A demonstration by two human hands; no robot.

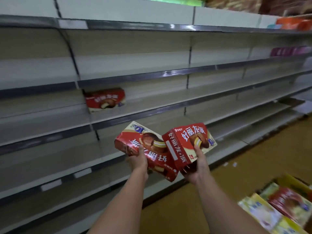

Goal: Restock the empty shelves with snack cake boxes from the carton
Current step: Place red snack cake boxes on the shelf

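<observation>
Both hands are loaded and raised toward the shelving. The left hand (137, 160) grips a red snack cake box, the left box (145, 150), by its near corner, fingers wrapped around the edge; that box is turned so its print reads upside down and its long axis slants from upper left to lower right. The right hand (197, 163) grasps the right box (189, 144) from beneath and behind, print the right way up, and the two boxes touch at their inner edges. One shelved box (105, 100) already stands on the third shelf (168, 102), up and to the left of both hands, with bare shelf running to its right. The left hand is nearer that gap, so its box likely goes first, after being turned upright. The carton (285, 206), with more boxes in it, sits on the floor (244, 166) at lower right.
</observation>
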